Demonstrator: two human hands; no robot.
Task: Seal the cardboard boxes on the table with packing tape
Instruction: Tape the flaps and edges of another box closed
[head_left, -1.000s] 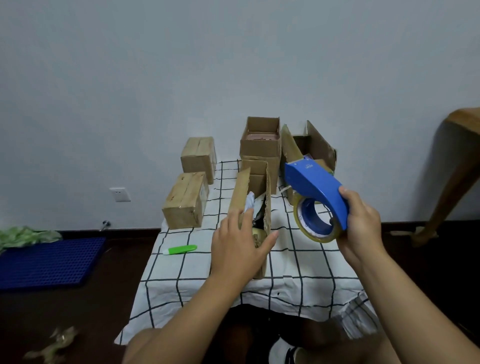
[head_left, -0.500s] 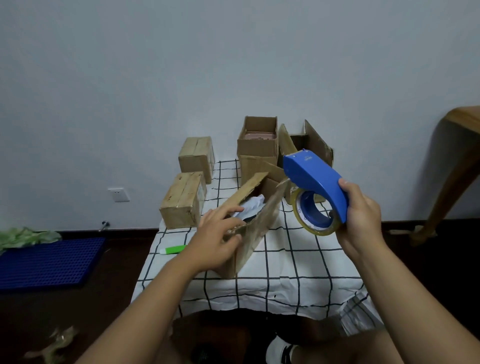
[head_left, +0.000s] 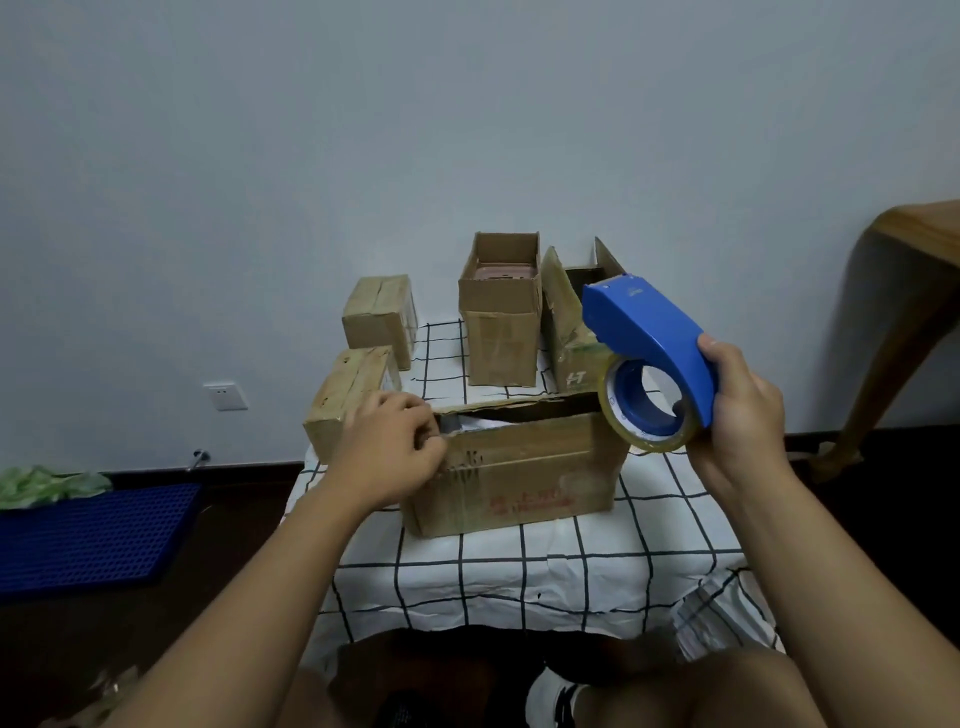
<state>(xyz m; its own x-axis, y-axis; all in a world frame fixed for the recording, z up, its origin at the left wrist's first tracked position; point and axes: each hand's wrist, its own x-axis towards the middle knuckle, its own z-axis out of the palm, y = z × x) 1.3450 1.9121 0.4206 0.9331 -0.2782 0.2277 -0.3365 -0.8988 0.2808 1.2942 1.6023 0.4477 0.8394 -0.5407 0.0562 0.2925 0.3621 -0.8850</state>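
Centre of frame, on the checked tablecloth (head_left: 524, 566): a worn brown cardboard box (head_left: 524, 475) lying lengthwise, top flaps ajar with white paper showing in the gap, faded red print on its front too blurred to read. Left hand (head_left: 387, 454) curls over and grips its upper left corner. Right hand (head_left: 737, 415), centre right, clamps a blue tape dispenser (head_left: 647, 332) with a clear tape roll (head_left: 621, 431); behind, an open box (head_left: 571, 332) marked "HT".

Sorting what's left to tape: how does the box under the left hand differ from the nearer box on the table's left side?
The front box lies long side toward the camera, flaps not fully shut, with red print; the left box is closed and plain. The left hand grips the front box's corner; nothing touches the left box. Both are brown cardboard on the checked tablecloth.
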